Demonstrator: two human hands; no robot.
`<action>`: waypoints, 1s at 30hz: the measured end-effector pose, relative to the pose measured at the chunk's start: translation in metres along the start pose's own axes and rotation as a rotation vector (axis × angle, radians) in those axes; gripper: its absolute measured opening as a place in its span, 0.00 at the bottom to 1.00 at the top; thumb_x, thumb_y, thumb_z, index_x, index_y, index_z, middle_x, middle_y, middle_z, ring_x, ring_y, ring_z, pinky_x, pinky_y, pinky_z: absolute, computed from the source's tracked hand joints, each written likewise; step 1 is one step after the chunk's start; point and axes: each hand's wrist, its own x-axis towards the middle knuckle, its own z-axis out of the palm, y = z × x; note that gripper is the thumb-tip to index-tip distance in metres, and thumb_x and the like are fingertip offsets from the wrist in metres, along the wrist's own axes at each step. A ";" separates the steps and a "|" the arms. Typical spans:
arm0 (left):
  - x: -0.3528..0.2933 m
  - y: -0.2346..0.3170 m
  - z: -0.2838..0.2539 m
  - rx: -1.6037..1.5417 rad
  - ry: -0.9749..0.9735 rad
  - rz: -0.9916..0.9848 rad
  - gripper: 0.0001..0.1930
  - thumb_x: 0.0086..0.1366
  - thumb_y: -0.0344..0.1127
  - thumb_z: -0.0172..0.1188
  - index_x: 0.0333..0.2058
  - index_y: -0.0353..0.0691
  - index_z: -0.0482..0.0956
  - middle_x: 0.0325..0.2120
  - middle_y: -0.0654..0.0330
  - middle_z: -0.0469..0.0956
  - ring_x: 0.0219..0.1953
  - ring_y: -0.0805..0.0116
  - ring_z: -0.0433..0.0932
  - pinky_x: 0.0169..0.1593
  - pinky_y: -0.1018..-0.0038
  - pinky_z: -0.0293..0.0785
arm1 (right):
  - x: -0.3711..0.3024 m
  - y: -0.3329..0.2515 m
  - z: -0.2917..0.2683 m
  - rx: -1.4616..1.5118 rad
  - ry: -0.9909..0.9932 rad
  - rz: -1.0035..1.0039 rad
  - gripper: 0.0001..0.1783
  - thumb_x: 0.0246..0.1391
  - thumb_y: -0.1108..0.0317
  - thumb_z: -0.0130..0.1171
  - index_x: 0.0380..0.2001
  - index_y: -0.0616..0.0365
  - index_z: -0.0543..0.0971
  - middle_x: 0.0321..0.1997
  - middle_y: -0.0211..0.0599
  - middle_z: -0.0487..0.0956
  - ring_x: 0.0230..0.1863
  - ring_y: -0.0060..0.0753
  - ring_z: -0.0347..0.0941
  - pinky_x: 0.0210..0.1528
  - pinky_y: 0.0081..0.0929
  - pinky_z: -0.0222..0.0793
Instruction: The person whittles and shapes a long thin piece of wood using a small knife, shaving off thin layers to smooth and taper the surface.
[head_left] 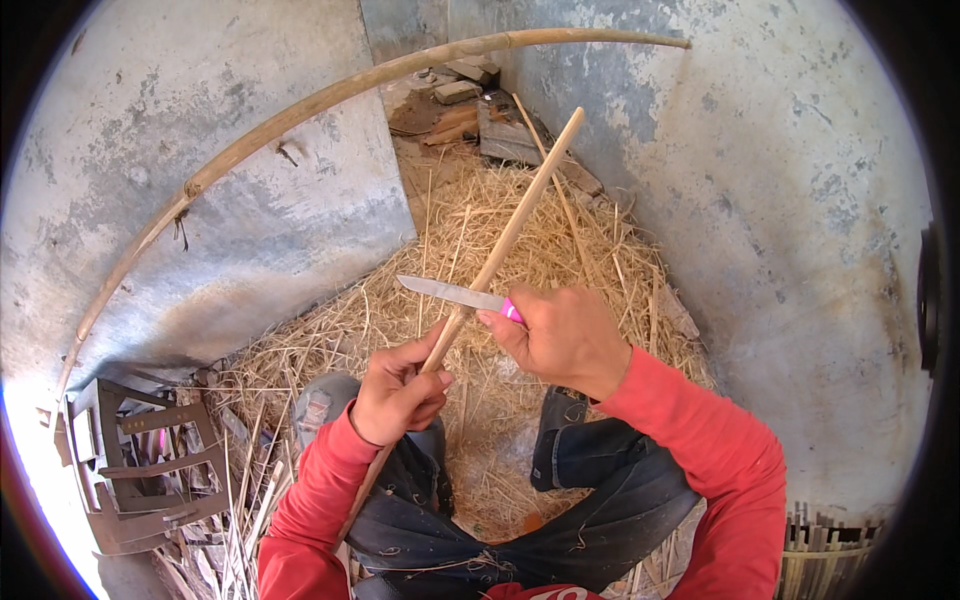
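Note:
A long pale wooden stick (517,215), perhaps bamboo, slants up from my lap toward the far right. My left hand (402,392) is closed round its lower part, near my left knee. In my right hand (570,335) is a knife (450,291) with a pink handle, most of it hidden by my fingers. The blade points left and lies across the stick, just above my left hand. My right thumb rests close to the stick at the handle's end.
Shavings (330,330) cover the floor ahead. A long bent pole (300,110) arches along the left wall. Bricks (458,92) lie in the far corner. A brown broken frame (160,470) stands at left, with thin strips beside it. A slatted basket (825,555) is at lower right.

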 end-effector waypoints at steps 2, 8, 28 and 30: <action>0.000 0.002 0.000 0.043 0.063 -0.016 0.31 0.70 0.18 0.51 0.71 0.42 0.64 0.16 0.72 0.61 0.13 0.83 0.56 0.16 0.79 0.51 | 0.003 0.004 0.005 -0.036 0.032 -0.017 0.27 0.67 0.47 0.54 0.24 0.61 0.80 0.13 0.46 0.75 0.15 0.52 0.75 0.17 0.46 0.68; -0.012 -0.001 -0.004 0.081 -0.045 0.021 0.32 0.70 0.18 0.50 0.72 0.40 0.62 0.16 0.72 0.62 0.13 0.83 0.58 0.17 0.80 0.53 | 0.040 0.060 -0.032 -0.048 0.298 0.311 0.30 0.69 0.47 0.52 0.25 0.64 0.81 0.17 0.55 0.76 0.19 0.61 0.75 0.23 0.52 0.68; -0.010 -0.005 0.001 0.015 -0.052 -0.041 0.33 0.70 0.19 0.50 0.73 0.42 0.60 0.15 0.72 0.62 0.13 0.83 0.57 0.16 0.79 0.52 | -0.009 -0.003 -0.017 -0.008 0.005 0.118 0.28 0.67 0.47 0.54 0.24 0.60 0.81 0.13 0.49 0.73 0.14 0.54 0.72 0.19 0.49 0.67; -0.009 -0.007 0.000 0.053 -0.035 -0.051 0.33 0.70 0.19 0.51 0.73 0.41 0.60 0.15 0.72 0.61 0.13 0.82 0.57 0.17 0.79 0.53 | -0.009 0.002 -0.008 -0.027 0.011 0.114 0.27 0.67 0.48 0.54 0.24 0.60 0.81 0.13 0.50 0.73 0.15 0.55 0.73 0.19 0.48 0.67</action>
